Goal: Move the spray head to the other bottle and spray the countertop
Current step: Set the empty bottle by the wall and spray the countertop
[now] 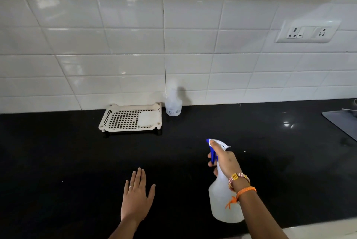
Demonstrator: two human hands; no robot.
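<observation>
Black table [77, 161] runs along a white tiled wall [116, 45], w/ a socket plate [308, 32] at upper right. Cream perforated tray [131, 118] sits at the back by the wall; just beside it on the right stands a small clear bottle [173, 103], top blurred, prob. uncapped. Near front, right hand [224, 158] has its grip wrapped round the neck of a big white bottle [224, 202], held tilted above the table, fingers on the blue trigger of the spray head [215, 147], which is fitted on it, nozzle pointing away. Left hand [137, 198] flat, fingers straight, holding nothing, low over the table. Orange bands [244, 190] on right wrist.
</observation>
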